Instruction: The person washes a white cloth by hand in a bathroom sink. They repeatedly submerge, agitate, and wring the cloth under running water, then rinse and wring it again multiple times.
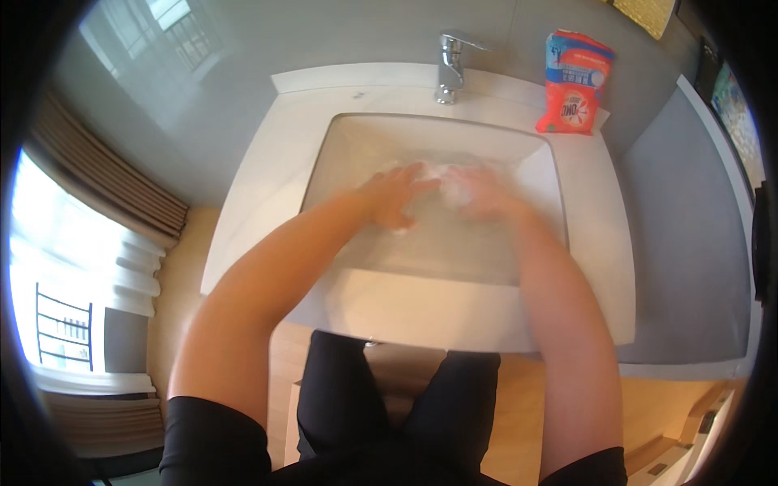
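Both my hands are in the cloudy, light water (454,243) of a rectangular white sink (541,174). My left hand (393,194) has its thumb and fingers apart, and its fingertips reach toward a soft white bundle, seemingly a cloth (454,193). White froth or fabric shows by its fingertips and below its thumb. My right hand (484,193) is bent over the bundle's right side and appears closed on it, though motion blurs the fingers. Suds and murky water hide the cloth's full shape.
A chrome faucet (450,69) stands behind the basin on the pale countertop (259,186). At the back right corner leans a red and blue detergent bag (574,85). A grey panel (689,219) borders the right side; a curtained window (73,275) is at left.
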`<state>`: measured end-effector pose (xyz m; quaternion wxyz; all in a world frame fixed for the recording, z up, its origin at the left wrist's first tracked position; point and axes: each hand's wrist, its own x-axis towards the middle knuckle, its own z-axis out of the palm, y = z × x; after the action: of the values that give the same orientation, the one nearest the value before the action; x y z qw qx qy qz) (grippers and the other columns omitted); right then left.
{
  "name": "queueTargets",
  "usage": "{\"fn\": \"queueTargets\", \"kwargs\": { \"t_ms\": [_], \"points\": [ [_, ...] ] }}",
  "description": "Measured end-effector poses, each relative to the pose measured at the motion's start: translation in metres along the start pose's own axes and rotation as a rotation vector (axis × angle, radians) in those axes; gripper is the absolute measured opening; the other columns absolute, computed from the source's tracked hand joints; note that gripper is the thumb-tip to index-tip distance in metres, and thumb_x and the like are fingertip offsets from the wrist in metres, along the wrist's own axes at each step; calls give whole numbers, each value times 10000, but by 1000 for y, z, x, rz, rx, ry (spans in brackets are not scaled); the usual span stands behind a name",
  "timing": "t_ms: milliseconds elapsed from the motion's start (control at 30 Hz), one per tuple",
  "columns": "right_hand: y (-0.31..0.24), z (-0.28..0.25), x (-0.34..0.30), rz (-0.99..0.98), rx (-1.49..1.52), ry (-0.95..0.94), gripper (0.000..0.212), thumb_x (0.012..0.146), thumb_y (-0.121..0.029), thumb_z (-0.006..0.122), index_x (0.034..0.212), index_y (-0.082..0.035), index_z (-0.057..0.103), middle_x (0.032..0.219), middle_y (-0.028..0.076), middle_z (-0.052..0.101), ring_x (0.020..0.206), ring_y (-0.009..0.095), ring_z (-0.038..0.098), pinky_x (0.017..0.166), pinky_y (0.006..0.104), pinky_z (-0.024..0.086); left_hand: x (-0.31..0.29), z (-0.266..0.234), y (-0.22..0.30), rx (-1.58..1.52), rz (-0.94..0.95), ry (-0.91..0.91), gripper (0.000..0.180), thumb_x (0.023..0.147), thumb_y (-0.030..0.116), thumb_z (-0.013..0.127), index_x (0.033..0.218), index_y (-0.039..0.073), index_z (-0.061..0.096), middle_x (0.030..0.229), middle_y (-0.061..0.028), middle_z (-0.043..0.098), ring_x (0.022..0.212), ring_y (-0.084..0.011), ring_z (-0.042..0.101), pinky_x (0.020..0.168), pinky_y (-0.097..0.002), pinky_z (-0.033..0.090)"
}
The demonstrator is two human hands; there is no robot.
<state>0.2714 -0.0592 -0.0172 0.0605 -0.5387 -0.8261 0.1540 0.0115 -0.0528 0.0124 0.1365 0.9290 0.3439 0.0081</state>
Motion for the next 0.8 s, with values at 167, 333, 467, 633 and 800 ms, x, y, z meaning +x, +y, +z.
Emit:
{"fn": "queueTargets", "kwargs": {
  "t_ms": [167,333,467,633,800],
  "points": [
    [-34,23,-18,150,-140,160,681,828,-327,691,1449,-215,435,1463,129,395,1397,361,310,1104,629,276,22,39,-2,85,5,85,797,778,326,766,1474,213,393,1495,-197,363,1355,-393,381,1059,-536,362],
    [-23,38,8,179,-236,233,443,835,-259,663,1255,-154,566,1284,118,501,1259,331,444,988,588,397,46,45,-21,105,42,84,702,846,334,703,1464,201,398,1481,-185,386,1323,-397,421,1053,-499,389],
    [-14,33,18,136,-172,220,272,844,-178,620,1112,-131,616,1191,114,552,1172,301,524,919,523,459,70,30,-19,-15,-21,-55,624,897,300,645,1450,150,399,1488,-159,405,1340,-379,422,1060,-485,403],
    [10,45,34,59,-104,292,270,857,-218,593,1114,-143,622,1113,143,621,1095,302,601,894,466,500,91,28,-16,-73,-179,-53,507,940,303,575,1403,142,447,1269,-184,605,1202,-364,559,1034,-480,434],
    [-6,44,46,210,-44,323,279,913,-292,537,1137,-151,625,1066,164,655,999,352,640,905,461,509,98,66,-44,121,-161,-1,391,928,345,555,1236,110,604,1085,-155,699,1021,-332,656,935,-441,485]
  ]
}}
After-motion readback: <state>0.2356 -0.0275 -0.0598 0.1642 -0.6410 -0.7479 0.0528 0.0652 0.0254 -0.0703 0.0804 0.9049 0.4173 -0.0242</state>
